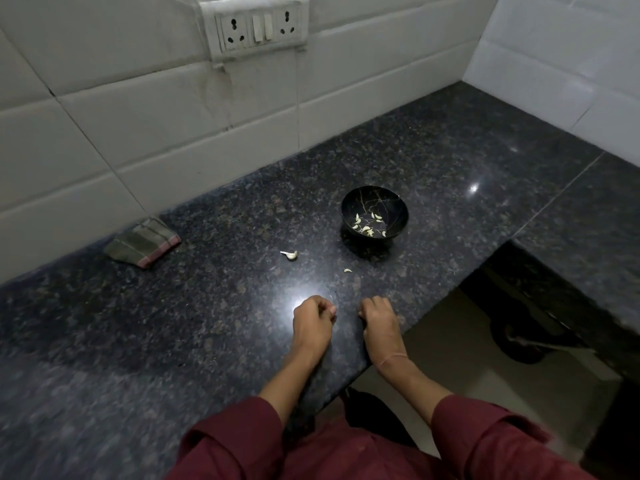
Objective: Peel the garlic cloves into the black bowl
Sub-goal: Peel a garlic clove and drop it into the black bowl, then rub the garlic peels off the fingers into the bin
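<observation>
A black bowl (375, 213) with gold veins stands on the dark granite counter (207, 306) and holds several pale peeled garlic cloves (367, 226). An unpeeled clove with a tail (291, 255) lies left of the bowl, and a small pale piece (347, 270) lies in front of it. My left hand (313, 322) rests on the counter nearer to me, fingers curled in. My right hand (379, 317) rests beside it, also curled. What either fist holds is hidden.
A folded grey cloth (143, 242) lies at the back left against the white tiled wall. A socket panel (254, 27) is on the wall above. The counter's front edge (381, 355) drops off beside my right wrist to a floor below.
</observation>
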